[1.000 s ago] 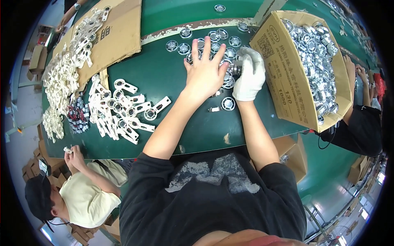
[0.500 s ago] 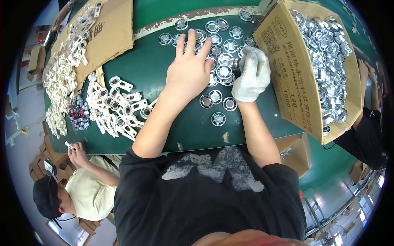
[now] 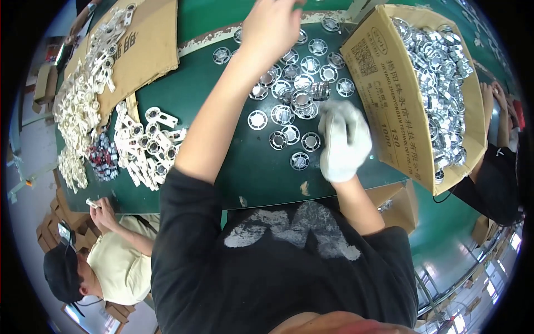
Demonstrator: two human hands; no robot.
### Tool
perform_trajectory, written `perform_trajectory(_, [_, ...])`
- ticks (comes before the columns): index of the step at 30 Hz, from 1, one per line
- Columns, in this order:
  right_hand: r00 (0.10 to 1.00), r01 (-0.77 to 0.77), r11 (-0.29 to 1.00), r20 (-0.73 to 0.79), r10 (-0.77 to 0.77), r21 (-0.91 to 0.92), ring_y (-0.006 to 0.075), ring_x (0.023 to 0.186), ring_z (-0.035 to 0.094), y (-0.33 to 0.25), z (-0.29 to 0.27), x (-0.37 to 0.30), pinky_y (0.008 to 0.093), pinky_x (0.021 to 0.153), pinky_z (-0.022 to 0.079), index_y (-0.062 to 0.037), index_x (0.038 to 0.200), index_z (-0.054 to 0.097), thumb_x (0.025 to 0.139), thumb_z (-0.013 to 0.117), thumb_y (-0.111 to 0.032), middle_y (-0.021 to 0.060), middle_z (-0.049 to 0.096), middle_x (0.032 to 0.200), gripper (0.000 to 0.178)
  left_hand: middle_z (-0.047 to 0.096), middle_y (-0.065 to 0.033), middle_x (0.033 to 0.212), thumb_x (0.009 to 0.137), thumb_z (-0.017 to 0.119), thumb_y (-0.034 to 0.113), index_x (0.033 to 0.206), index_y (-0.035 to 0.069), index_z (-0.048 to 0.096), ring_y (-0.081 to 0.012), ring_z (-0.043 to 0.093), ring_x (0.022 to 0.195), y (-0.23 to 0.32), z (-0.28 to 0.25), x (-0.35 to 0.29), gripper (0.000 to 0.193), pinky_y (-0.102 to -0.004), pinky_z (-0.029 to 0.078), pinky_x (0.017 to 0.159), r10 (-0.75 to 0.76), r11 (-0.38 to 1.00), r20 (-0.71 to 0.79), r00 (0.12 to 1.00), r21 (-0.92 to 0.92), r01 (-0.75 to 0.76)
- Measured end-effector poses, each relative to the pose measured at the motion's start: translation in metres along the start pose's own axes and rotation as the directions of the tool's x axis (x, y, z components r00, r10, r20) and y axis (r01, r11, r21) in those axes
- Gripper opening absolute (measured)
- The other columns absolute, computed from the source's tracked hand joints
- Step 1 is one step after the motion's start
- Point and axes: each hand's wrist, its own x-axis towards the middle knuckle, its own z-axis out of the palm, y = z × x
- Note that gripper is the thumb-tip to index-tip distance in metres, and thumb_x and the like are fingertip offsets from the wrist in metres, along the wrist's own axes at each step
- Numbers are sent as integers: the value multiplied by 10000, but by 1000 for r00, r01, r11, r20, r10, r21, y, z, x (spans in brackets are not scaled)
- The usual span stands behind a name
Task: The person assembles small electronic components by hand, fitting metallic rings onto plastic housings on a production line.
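Observation:
Bare and stretched toward the far edge of the green table, my left hand point(image 3: 275, 28) is partly cut off by the top of the picture, its fingertips out of sight. My right hand point(image 3: 346, 142), in a white glove, is just right of the scattered silver wheel-shaped metal discs point(image 3: 257, 119). Its fingertips are blurred and curve toward the pile; whether they hold anything is unclear. A short stack of discs point(image 3: 321, 91) lies on its side just beyond the glove. More discs lie flat or overlapping ahead of me.
On the right stands an open cardboard box point(image 3: 384, 111) filled with silver discs point(image 3: 439, 94). White plastic parts with round holes point(image 3: 147, 145) are heaped to the left, beside a cardboard sheet point(image 3: 150, 44) and small dark parts point(image 3: 104, 156). A co-worker point(image 3: 119, 256) sits at lower left.
My left hand has moved from above the discs to the far edge. My gloved right hand has drawn back toward me, away from the stack of discs.

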Motion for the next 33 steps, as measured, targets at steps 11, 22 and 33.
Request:
perform_trajectory(11, [949,-313,930,21,315,195,234,584,628,-85,-189,-5,333,589,516,-8,739,719,840,669,-214,80,661,637,235,633,-200,1175,979,578,105,1224,57,653,-412,619,1051,-108,105,112,260,-474,515,929,397,864,327,858,182,-469])
perform_trajectory(22, [778,-209,761,366,510,-614,267,1250,610,-48,-271,88,347,1093,451,-63,1435,553,920,660,-366,135,568,1443,608,703,-138,1222,840,612,-11,1114,56,724,-325,645,1145,-3,10,-21,303,-441,524,998,540,813,342,769,23,-581])
perform_trajectory(33, [736,-4,568,382,559,-823,387,1392,482,10,-229,78,474,1128,432,-76,1580,348,709,747,-551,229,473,1504,1069,687,-169,1211,958,582,288,1245,109,683,-327,686,1110,159,-4,67,353,-435,525,998,504,859,168,847,-203,-470])
